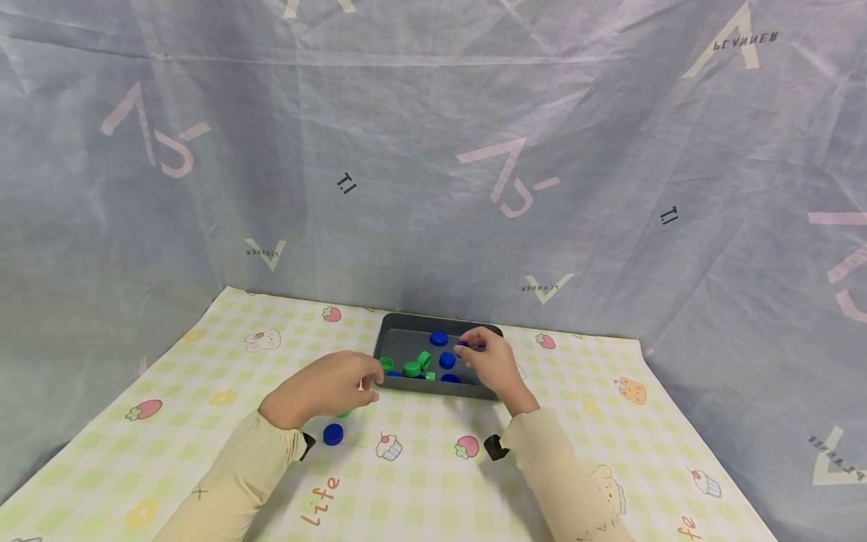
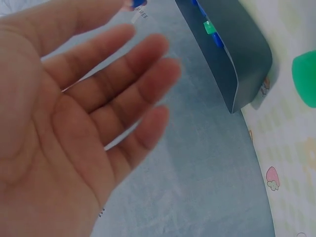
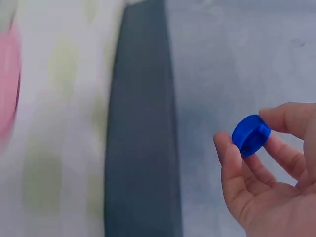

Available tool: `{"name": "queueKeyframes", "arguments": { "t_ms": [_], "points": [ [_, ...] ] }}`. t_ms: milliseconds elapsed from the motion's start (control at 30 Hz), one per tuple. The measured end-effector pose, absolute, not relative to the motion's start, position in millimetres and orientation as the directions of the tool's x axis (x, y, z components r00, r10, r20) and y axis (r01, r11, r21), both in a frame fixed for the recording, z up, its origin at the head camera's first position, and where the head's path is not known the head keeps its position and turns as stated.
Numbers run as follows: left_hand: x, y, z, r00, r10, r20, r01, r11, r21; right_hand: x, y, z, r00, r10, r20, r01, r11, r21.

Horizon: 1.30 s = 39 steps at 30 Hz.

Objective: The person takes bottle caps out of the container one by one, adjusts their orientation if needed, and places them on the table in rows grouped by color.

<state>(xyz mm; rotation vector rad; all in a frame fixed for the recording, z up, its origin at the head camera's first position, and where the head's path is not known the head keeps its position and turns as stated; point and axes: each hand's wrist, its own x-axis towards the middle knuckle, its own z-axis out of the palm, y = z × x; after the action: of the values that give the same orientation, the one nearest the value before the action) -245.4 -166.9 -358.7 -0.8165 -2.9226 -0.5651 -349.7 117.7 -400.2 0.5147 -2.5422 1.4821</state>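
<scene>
My right hand [image 1: 493, 363] is over the right part of a dark grey tray [image 1: 433, 387]. Between its thumb and fingers it pinches a blue bottle cap [image 3: 249, 136], tilted so the hollow side shows. My left hand [image 1: 339, 384] hovers by the tray's front left corner; in the left wrist view its fingers are loosely bent and hold nothing. Inside the tray lie several caps, among them a blue cap [image 1: 439, 339] at the back and a green cap [image 1: 412, 369] near the front. Some are partly hidden by the front wall.
On the checked tablecloth [image 1: 223, 452], a blue cap [image 1: 333, 434] lies in front of the left hand, and a green cap [image 1: 344, 413] is mostly hidden beneath that hand. A grey curtain [image 1: 420, 241] hangs close behind the tray.
</scene>
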Motion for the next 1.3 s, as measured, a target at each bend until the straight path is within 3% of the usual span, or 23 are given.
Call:
{"name": "queueKeyframes", "arguments": {
  "t_ms": [133, 367, 600, 933, 1067, 1300],
  "points": [
    [-244.1, -167.0, -356.7, -0.814, 0.511, 0.276, 0.579, 0.752, 0.315, -327.3, 102.6, -389.7, -0.916, -0.33, 0.226, -0.33, 0.302, -0.895],
    [-241.7, -163.2, -353.2, -0.72, 0.531, 0.447, 0.68, 0.666, 0.305, -295.9, 75.5, -381.8, -0.822, -0.53, 0.207, -0.34, 0.166, -0.926],
    [-236.1, -158.7, -351.1, -0.677, 0.541, 0.5, 0.727, 0.599, 0.336, -279.5, 64.4, -384.3, -0.762, -0.626, 0.165, -0.215, 0.004, -0.977],
    [-230.3, -152.0, -347.3, -0.709, 0.587, 0.391, 0.704, 0.62, 0.346, -274.9, 63.0, -386.5, -0.735, -0.666, 0.125, -0.124, -0.05, -0.991],
    [-230.3, -151.2, -346.3, -0.74, 0.595, 0.315, 0.673, 0.664, 0.326, -274.6, 64.6, -384.7, -0.725, -0.682, 0.091, -0.199, 0.08, -0.977],
    [-240.3, -149.7, -360.8, -0.854, 0.518, 0.037, 0.506, 0.813, 0.287, -278.0, 73.2, -383.5, -0.756, -0.654, 0.021, -0.289, 0.304, -0.908]
  ]
}}
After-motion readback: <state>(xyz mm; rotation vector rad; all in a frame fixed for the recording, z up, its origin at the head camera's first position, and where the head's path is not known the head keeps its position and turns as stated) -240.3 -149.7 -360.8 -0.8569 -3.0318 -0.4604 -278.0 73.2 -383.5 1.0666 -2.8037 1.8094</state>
